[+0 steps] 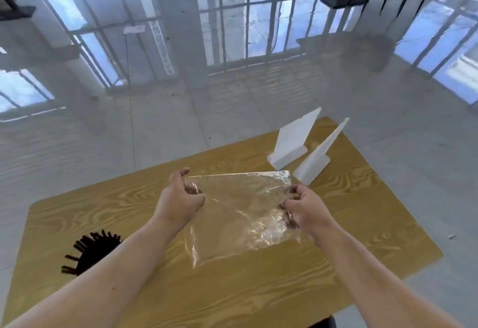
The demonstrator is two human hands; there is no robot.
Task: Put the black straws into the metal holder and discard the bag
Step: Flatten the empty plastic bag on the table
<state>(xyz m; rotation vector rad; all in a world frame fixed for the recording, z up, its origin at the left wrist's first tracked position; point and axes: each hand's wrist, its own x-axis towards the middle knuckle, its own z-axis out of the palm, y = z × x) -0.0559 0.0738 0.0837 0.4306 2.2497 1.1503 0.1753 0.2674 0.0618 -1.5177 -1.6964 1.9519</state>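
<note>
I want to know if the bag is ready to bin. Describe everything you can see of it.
The bag is thin clear plastic, glossy and wrinkled, roughly rectangular. Nothing shows inside it. It is spread almost flat over the table, whose wood grain shows through. The left hand grips its left edge and the right hand its right edge. Whether it touches the table cannot be told.

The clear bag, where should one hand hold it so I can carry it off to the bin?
Probably its right edge, from the right, where the right hand pinches it. The bag looks empty, limp and crinkled, spread out with the left hand on its other edge, so one bunched edge should carry it.
</note>
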